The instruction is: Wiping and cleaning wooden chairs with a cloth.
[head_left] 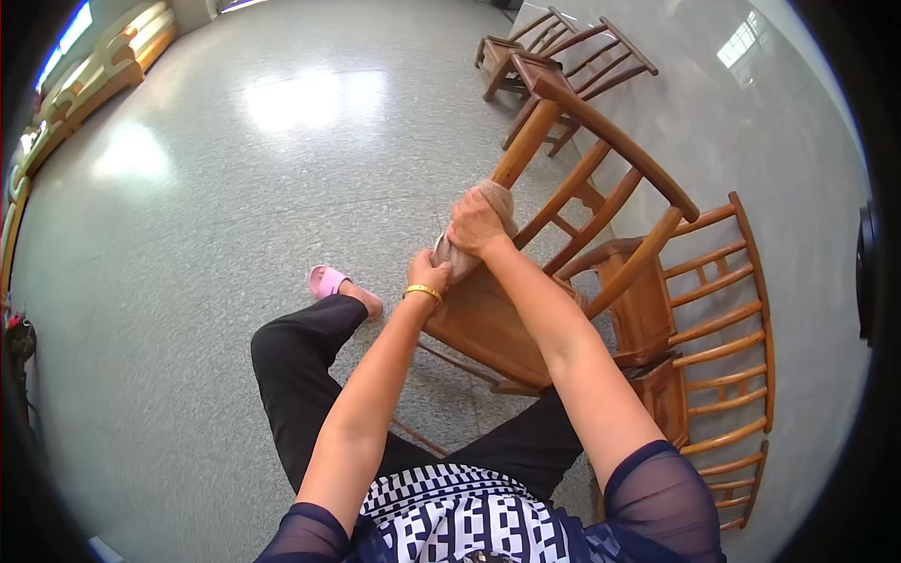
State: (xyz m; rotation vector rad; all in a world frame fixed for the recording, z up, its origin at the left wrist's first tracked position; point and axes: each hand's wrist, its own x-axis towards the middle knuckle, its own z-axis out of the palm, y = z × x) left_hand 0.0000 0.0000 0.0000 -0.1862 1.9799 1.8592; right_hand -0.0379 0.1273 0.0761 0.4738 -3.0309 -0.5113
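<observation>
A brown wooden armchair (601, 197) stands in front of me, tilted toward me. My right hand (477, 223) presses a beige cloth (496, 195) around the chair's front armrest post, fingers closed on the cloth. Just below it, my left hand (428, 274), with a gold bangle at the wrist, touches the lower end of the same cloth beside the seat (479, 324); whether it grips the cloth is hidden.
More wooden armchairs line the pale wall, one right beside mine (723, 347) and two farther back (554, 47). Wooden benches (89, 84) run along the far left. My leg ends in a pink slipper (328, 280) on the speckled grey floor.
</observation>
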